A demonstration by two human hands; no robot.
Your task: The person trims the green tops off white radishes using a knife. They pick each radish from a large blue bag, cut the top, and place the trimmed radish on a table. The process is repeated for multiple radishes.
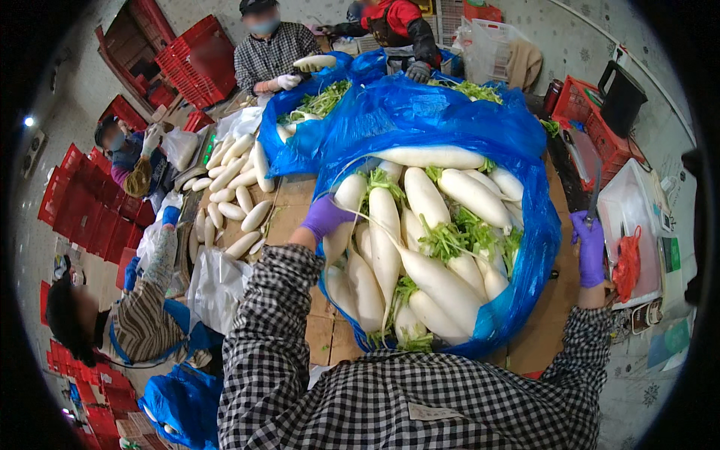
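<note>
A large open blue plastic bag (540,242) full of white daikon radishes (439,281) with cut green tops lies before me. My left hand (329,216), in a purple glove, is at the bag's left edge, on a white radish (350,192); the fingers are partly hidden. Out to the right of the bag, my right hand (588,250), also purple-gloved, is closed around the handle of a knife (594,188), its blade pointing up and away from me. Trimmed radishes (230,169) lie in a loose pile on the cardboard-covered table (295,205), left of the bag.
A second blue bag (292,152) with radishes and greens adjoins the far left. Co-workers stand across the table and along its left side. A green-lit scale (205,149) is beyond the pile. Right stand a white plastic bin (630,191), a red crate (588,112) and a black kettle (623,98).
</note>
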